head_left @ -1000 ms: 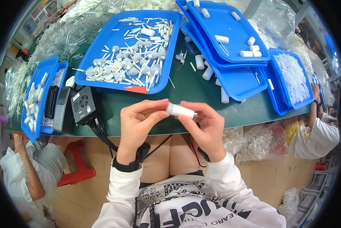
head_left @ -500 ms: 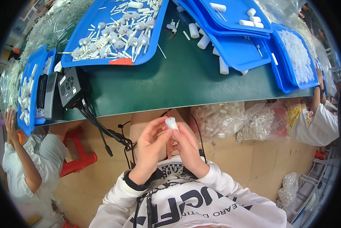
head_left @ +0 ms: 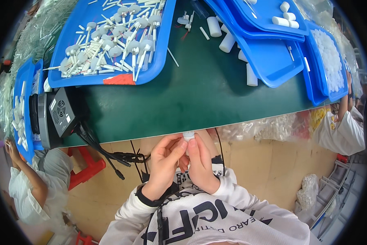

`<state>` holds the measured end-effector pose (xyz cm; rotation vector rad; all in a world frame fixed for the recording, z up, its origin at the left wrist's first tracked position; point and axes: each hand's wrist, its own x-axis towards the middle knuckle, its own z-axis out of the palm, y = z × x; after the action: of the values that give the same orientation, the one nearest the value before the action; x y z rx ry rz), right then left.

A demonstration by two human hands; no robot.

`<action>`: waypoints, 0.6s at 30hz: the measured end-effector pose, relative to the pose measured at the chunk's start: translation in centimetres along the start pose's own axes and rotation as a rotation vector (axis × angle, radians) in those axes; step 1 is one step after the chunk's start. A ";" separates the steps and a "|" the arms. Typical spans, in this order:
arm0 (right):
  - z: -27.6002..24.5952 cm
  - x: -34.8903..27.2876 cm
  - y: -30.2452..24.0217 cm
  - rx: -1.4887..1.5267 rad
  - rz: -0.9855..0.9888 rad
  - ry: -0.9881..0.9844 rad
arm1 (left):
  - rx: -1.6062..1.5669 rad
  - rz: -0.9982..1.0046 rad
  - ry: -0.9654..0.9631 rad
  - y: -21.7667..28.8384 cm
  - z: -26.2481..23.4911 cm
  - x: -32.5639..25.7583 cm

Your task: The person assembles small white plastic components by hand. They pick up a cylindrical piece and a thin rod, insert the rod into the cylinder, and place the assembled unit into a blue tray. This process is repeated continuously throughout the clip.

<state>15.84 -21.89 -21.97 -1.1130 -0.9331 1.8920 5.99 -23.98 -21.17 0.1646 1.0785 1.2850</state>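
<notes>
Just off the near edge of the green table, both hands hold a small white plastic cylinder upright between them. My left hand pinches it from the left with thumb and fingers. From the other side my right hand grips it, thumb along its near face. Only the top of the cylinder shows; its lower part is hidden by the fingers. Beyond it on the table, a large blue tray bears many white sticks with clear round discs and thin red wires.
Stacked blue trays stand at the right, with white cylinders beside them. A black vented box with cables sits at the table's left edge. A red stool is below. Other people sit at both sides.
My view has shifted, so the table edge now sits lower, near my hands. The cylinder is more upright and more covered by my fingers; both hands still hold it.
</notes>
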 end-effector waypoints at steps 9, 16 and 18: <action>0.9 0.0 -0.8 -0.111 -0.027 0.087 | -0.083 -0.071 -0.006 1.0 -0.4 0.6; 2.0 -0.1 -1.1 -0.123 -0.027 0.135 | -0.255 -0.268 -0.107 2.0 -1.1 1.3; 2.6 -0.2 -0.8 0.052 0.014 0.164 | -0.257 -0.300 -0.117 2.1 -1.5 1.4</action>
<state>13.74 -22.25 -20.29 -1.2260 -0.7821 1.7958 3.35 -22.74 -21.37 -0.1116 0.7961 1.1152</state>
